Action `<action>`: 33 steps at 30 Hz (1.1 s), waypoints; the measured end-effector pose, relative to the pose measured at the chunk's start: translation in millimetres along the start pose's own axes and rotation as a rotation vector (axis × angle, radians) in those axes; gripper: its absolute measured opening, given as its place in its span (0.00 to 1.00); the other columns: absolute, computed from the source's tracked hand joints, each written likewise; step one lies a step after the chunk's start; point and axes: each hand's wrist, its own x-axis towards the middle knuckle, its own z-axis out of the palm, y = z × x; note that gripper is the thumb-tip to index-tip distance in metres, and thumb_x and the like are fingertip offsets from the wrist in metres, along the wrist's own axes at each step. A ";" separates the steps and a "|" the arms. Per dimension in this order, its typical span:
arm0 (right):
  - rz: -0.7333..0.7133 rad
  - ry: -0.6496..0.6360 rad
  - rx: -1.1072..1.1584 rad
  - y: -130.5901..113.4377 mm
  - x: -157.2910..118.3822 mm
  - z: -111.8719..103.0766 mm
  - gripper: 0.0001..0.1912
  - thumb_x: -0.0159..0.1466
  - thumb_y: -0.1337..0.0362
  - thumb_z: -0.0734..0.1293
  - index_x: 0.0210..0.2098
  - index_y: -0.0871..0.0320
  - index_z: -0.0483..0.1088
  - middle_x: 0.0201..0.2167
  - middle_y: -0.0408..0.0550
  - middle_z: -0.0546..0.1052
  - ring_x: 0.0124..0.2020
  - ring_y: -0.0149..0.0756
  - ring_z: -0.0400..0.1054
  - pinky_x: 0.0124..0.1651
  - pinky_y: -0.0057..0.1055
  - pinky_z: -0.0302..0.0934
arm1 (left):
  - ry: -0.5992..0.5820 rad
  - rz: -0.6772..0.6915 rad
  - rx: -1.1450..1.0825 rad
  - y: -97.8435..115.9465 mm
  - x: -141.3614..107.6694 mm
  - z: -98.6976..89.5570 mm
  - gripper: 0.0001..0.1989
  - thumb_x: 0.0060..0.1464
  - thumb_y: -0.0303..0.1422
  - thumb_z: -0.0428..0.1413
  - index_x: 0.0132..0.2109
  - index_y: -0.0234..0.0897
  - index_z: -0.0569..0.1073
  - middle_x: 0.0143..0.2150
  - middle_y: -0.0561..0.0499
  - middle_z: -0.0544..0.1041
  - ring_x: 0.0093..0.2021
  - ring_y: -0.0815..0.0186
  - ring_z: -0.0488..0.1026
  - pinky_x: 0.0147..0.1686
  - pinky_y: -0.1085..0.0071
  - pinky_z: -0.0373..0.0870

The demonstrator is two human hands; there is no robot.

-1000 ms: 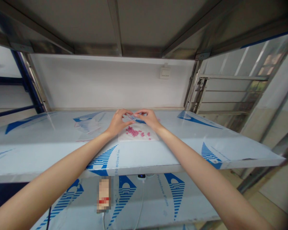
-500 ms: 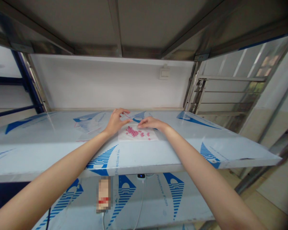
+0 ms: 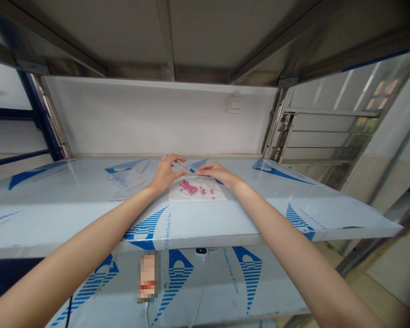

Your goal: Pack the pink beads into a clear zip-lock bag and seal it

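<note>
Pink beads [image 3: 189, 187] sit on a white sheet [image 3: 198, 197] on the film-covered steel shelf [image 3: 54, 196]. Right hand [image 3: 218, 174] has dropped away from the left, lying open; left hand [image 3: 164, 175] stays curled, and I can't tell if it's pinching anything.

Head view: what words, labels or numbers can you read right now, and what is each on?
"Protective Film": blue print on the film on the upper shelf.
"Protective Film": blue print on the film on the lower shelf.
The pixelated item below the upper shelf's edge is too blurred to read.
</note>
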 end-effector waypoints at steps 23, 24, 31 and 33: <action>-0.343 0.472 -0.052 -13.4 -3.6 31.2 0.15 0.64 0.58 0.61 0.37 0.58 0.77 0.30 0.47 0.78 0.30 0.34 0.69 0.38 0.31 0.61 | 0.077 -0.001 -0.003 -1.7 2.8 -0.4 0.18 0.43 0.40 0.65 0.42 0.39 0.74 0.40 0.51 0.77 0.38 0.63 0.70 0.39 0.66 0.67; -0.331 0.430 -0.010 -13.6 -4.3 32.9 0.15 0.64 0.58 0.61 0.42 0.58 0.76 0.30 0.47 0.78 0.29 0.33 0.69 0.37 0.30 0.62 | 0.096 -0.007 -0.003 -0.5 3.1 -1.6 0.18 0.43 0.39 0.65 0.42 0.39 0.74 0.40 0.50 0.77 0.38 0.62 0.70 0.40 0.66 0.67; -0.199 0.052 0.269 -22.2 -8.6 46.3 0.17 0.63 0.59 0.64 0.51 0.53 0.70 0.50 0.51 0.75 0.43 0.36 0.72 0.39 0.32 0.68 | 0.270 0.070 0.031 8.3 2.0 -7.3 0.15 0.46 0.36 0.64 0.42 0.38 0.73 0.40 0.49 0.77 0.39 0.62 0.69 0.38 0.67 0.66; -0.195 -0.009 0.281 -25.1 -10.2 47.0 0.14 0.63 0.59 0.65 0.47 0.53 0.73 0.51 0.50 0.75 0.46 0.36 0.72 0.42 0.34 0.68 | 0.307 0.079 0.043 9.4 1.7 -7.5 0.15 0.47 0.36 0.64 0.42 0.38 0.73 0.40 0.49 0.76 0.39 0.62 0.68 0.36 0.68 0.65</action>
